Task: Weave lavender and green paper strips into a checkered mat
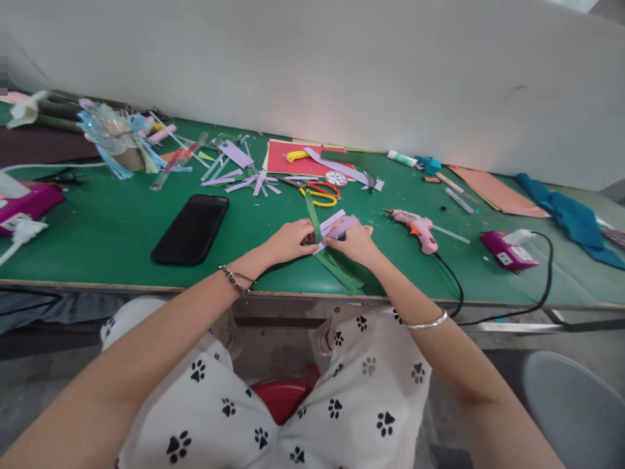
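Pinching lilac paper strips (336, 225) between my left hand (289, 241) and right hand (355, 243).
They look light, floppy and easily creased; I'd hold them near the ends.

Two hands (291, 241) (355, 244), one phone (190, 229), one glue gun (416, 229), one pair of scissors (322, 193)

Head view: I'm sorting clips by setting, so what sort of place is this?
Probably a paper-craft workbench: a green table strewn with cut paper strips, scissors and a pink glue gun, where the left hand and right hand pinch a lilac strip.
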Motion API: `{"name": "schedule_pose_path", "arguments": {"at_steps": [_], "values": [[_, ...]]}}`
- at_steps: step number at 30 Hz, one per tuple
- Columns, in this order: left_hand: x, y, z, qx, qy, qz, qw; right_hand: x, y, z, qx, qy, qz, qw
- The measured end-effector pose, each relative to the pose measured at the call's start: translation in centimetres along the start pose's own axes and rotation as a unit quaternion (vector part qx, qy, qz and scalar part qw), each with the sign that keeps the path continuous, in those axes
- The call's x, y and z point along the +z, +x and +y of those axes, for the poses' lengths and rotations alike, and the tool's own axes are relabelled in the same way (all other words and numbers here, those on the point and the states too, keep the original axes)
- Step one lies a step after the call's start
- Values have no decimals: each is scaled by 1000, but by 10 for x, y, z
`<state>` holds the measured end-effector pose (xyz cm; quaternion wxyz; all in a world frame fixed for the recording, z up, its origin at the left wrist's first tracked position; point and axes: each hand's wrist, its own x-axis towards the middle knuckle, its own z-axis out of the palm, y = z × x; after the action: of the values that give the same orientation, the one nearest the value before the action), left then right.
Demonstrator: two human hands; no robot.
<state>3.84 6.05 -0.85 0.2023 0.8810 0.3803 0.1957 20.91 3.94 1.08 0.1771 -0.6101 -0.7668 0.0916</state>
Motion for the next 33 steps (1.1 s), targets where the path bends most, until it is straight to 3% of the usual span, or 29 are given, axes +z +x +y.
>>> {"name": "schedule_pose_path", "arguments": {"at_steps": [15, 21, 26, 33], "values": [[1, -1, 0, 16, 19, -4, 1000, -3, 1, 18, -67, 20, -16, 997], [1, -1, 2, 17, 23, 3, 1000, -5, 1, 19, -49, 13, -39, 998], [2, 3, 2, 12, 34, -2, 999, -7, -4, 21, -57, -30, -9, 998], [3, 6, -2, 13, 25, -22, 999, -10, -15, 19, -50, 19, 32, 998]]}}
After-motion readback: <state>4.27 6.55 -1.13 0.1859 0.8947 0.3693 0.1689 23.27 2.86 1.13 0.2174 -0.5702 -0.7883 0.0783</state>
